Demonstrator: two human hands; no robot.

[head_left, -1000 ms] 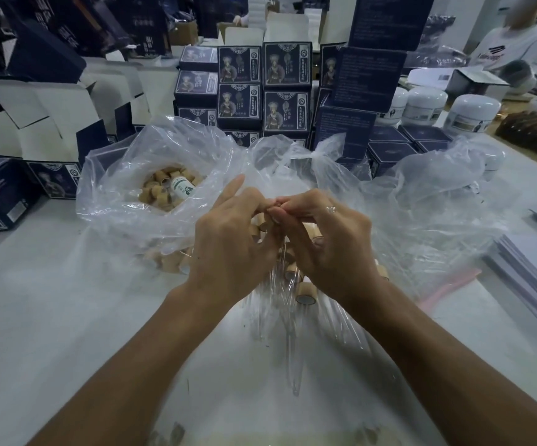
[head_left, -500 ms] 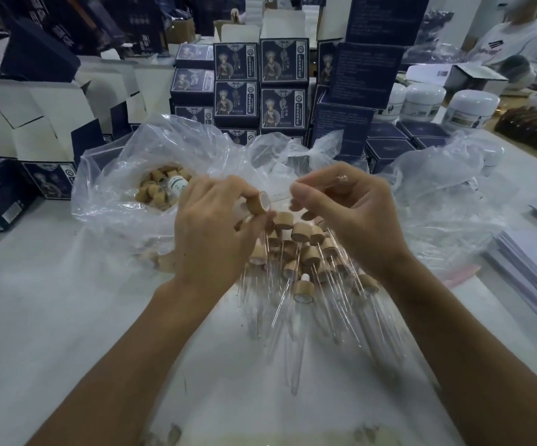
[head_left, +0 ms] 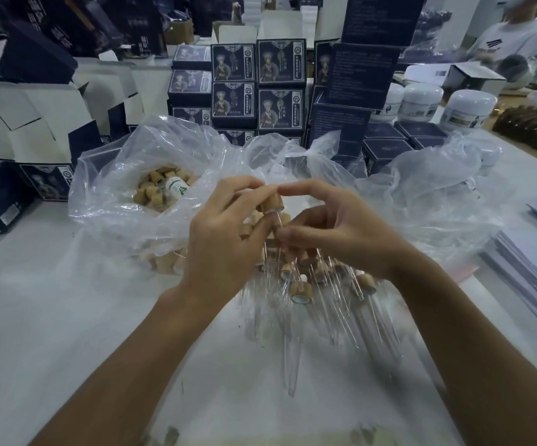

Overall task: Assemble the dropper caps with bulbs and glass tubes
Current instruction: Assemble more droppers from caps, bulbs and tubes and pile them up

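Seating a glass tube into a wooden dropper cap above the pile of finished droppers.

Left hand [head_left: 225, 239] pinches the wooden dropper cap [head_left: 273, 202] between curled fingertips; right hand [head_left: 334, 230] pinches the glass tube [head_left: 276, 222] just beneath it, forefinger touching the cap's top. Both are held over the finished droppers [head_left: 312, 284] fanned on the white surface [head_left: 51, 317], near the clear plastic bag [head_left: 116, 175] of loose caps [head_left: 154, 188]. Probable faults: a tube pushed off-axis could snap or seat crooked; a loosened pinch would drop it among the fragile glass below.
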